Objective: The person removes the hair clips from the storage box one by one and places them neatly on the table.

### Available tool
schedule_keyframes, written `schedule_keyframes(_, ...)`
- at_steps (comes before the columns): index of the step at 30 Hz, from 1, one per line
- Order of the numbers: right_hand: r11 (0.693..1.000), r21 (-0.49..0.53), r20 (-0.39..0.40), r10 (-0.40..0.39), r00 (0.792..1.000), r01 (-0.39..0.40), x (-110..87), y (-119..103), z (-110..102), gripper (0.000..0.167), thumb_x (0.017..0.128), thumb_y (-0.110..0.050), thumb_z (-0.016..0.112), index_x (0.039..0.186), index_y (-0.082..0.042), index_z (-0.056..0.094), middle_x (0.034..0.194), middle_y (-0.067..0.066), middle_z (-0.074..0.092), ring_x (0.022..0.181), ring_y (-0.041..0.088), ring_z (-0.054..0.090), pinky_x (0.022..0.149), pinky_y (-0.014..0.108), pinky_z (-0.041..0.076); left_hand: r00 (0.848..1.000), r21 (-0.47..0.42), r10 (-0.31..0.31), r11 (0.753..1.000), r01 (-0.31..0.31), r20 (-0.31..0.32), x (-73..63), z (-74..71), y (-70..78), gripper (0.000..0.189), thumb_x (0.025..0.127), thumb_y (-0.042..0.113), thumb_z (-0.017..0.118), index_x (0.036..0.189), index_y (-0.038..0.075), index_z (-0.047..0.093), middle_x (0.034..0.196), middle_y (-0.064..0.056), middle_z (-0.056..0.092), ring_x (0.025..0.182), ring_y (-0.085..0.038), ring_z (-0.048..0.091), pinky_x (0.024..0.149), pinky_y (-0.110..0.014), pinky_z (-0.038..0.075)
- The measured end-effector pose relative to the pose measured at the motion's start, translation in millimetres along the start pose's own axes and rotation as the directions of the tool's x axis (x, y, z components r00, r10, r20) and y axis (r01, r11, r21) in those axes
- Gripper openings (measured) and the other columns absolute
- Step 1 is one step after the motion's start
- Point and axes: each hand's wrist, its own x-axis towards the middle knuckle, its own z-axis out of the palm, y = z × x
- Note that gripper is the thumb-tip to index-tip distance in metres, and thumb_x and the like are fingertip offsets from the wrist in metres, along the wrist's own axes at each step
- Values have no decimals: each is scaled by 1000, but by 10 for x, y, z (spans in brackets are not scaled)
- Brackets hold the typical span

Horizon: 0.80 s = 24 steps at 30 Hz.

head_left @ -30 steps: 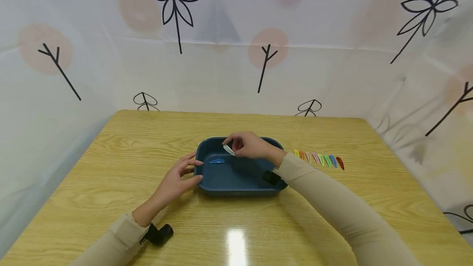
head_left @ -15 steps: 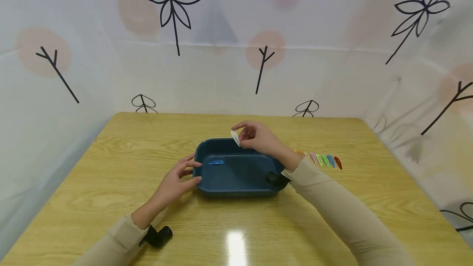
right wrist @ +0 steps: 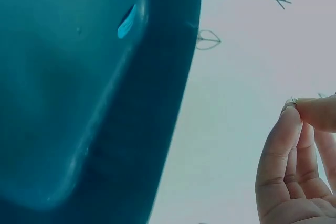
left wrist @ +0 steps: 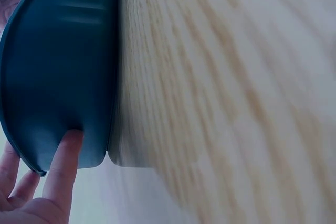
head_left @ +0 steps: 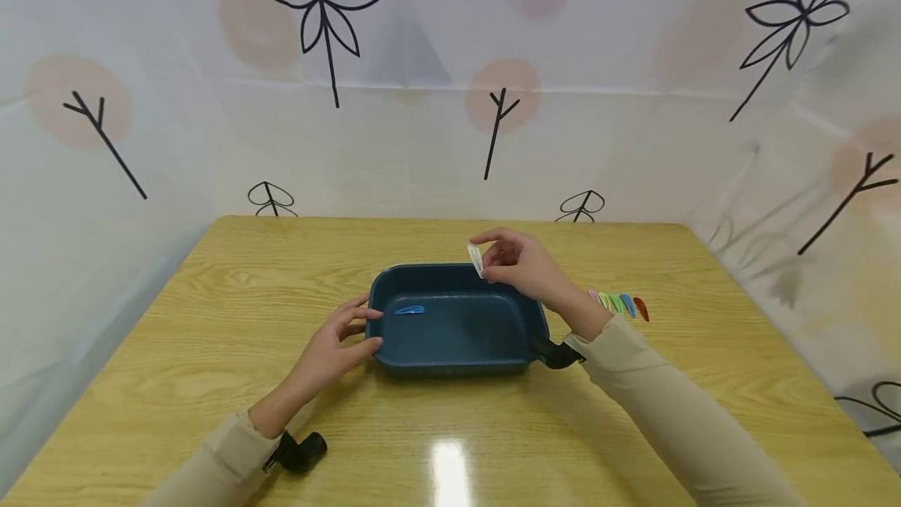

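Observation:
A dark blue plastic tub (head_left: 450,370) stands on the table with a blue snap hair clip (head_left: 410,310) lying inside near its left end. My left hand (head_left: 338,350) touches the tub's left end, fingers spread and fairly straight; in the left wrist view one fingertip (left wrist: 73,136) rests against the outer wall. Above the tub's far right rim, my right hand (head_left: 524,264) pinches a white snap hair clip (head_left: 475,260) between thumb and fingertips. In the right wrist view that clip is barely visible between the fingertips.
Right of the tub lies a row of coloured hair clips (head_left: 618,304), its left part hidden behind the right forearm. The wooden table (head_left: 296,272) meets a patterned cloth (head_left: 408,155) at the back. Each wrist carries a black camera (head_left: 303,452).
My right hand has moved right and a little up with the white hair clip, from over the tub's middle to its far right rim. My left hand stays at the tub's left end.

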Motion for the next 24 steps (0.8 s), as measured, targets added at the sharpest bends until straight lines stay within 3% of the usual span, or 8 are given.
schedule_keyframes(7,1000,-5,-53,24,998,-24,-116,74,-144,41,85,3,62,125,-2,54,89,16,57,75,24,58,68,31,53,1000,4,12,1000,-12,6,15,-2,3,39,86,15,68,120,1,57,148,-7,28,118,-36,48,86,-36,50)
schedule_keyframes(12,999,-14,-65,31,997,-32,-184,185,-255,40,87,0,60,126,0,52,89,16,56,76,24,57,71,37,53,1000,11,17,1000,-17,2,10,-6,6,38,86,15,68,119,1,57,148,-8,29,117,-36,48,86,-37,50)
schedule_keyframes(18,999,-13,-101,28,995,-29,-296,284,-398,41,89,1,59,128,2,49,89,16,54,79,30,57,70,29,52,1000,20,15,1000,-15,3,6,-12,21,38,86,15,68,119,2,57,148,-7,28,117,-36,48,87,-39,49)
schedule_keyframes(24,998,-35,-136,53,989,-58,-435,335,-549,43,89,-2,60,130,1,47,92,14,55,79,21,59,70,25,52,1000,14,2,1000,-2,1,5,-12,34,38,86,15,68,119,2,57,148,-7,28,118,-36,48,88,-40,48)
